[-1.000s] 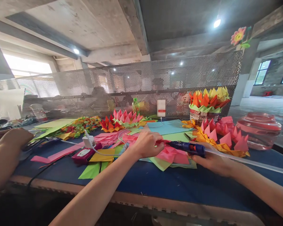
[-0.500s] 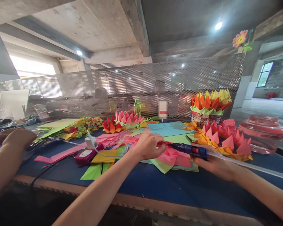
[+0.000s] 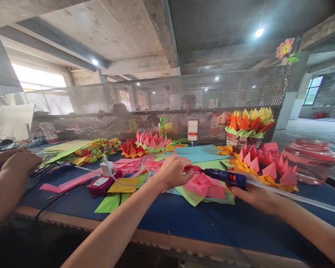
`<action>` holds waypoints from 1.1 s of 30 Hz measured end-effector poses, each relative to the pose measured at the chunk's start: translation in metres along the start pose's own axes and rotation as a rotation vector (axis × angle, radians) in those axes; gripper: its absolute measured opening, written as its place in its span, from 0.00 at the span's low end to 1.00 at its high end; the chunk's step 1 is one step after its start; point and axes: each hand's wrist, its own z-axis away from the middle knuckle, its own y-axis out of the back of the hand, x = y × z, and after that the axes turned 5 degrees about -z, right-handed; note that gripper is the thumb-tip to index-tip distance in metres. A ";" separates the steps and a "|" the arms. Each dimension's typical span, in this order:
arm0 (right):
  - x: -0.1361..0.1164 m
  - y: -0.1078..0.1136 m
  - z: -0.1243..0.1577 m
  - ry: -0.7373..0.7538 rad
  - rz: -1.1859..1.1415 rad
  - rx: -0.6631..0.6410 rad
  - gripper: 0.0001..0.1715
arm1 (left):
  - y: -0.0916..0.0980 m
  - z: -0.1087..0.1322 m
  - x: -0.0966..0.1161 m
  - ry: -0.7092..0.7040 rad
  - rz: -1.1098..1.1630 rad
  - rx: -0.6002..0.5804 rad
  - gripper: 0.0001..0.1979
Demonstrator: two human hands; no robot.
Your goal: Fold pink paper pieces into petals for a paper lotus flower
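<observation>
Blue glue gun, seemingly gluing
Right hand grips it, left hand pinches pink paper; next likely needs steadiness.

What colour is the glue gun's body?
The glue gun body is dark blue, seen best in the head view.

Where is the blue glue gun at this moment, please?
In the head view, the blue glue gun is right of centre, held in the right hand, its tip pointing towards the left hand, near pink paper.
</observation>
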 end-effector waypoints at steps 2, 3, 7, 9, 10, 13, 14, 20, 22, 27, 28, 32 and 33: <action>-0.005 0.001 0.000 0.013 -0.009 -0.007 0.17 | 0.000 0.000 -0.001 -0.001 -0.004 0.002 0.10; -0.007 0.001 0.000 0.020 -0.012 -0.013 0.16 | 0.000 0.000 -0.001 0.001 -0.004 0.004 0.10; -0.009 0.003 -0.001 0.045 0.004 -0.031 0.13 | 0.001 0.001 -0.001 0.011 -0.003 0.006 0.11; -0.009 0.004 -0.001 0.056 0.017 -0.037 0.13 | 0.001 0.000 -0.001 0.010 0.000 0.008 0.11; -0.009 0.005 -0.002 0.067 0.027 -0.044 0.13 | 0.001 0.000 -0.001 0.010 0.001 0.010 0.11; -0.012 0.006 -0.002 0.111 0.078 -0.068 0.12 | 0.001 0.000 -0.002 0.011 -0.003 0.012 0.11; -0.013 0.007 -0.002 0.117 0.086 -0.071 0.13 | 0.001 0.000 -0.002 0.015 -0.005 0.010 0.11; -0.006 0.007 -0.004 0.090 0.086 -0.082 0.15 | 0.002 0.000 -0.003 0.052 -0.011 -0.001 0.11; -0.004 0.008 -0.003 0.058 0.093 -0.060 0.16 | 0.002 0.001 -0.003 0.055 -0.010 -0.002 0.11; -0.009 0.008 -0.002 0.064 0.103 -0.073 0.16 | 0.002 0.001 -0.003 0.060 -0.026 -0.005 0.11; -0.011 0.008 -0.002 0.072 0.102 -0.070 0.16 | 0.002 0.001 -0.003 0.058 -0.027 -0.004 0.11; -0.012 0.008 -0.003 0.077 0.109 -0.064 0.15 | 0.001 0.001 -0.004 0.059 -0.008 -0.005 0.10; -0.012 0.008 -0.003 0.079 0.106 -0.064 0.15 | 0.001 0.001 -0.004 0.059 -0.003 -0.006 0.10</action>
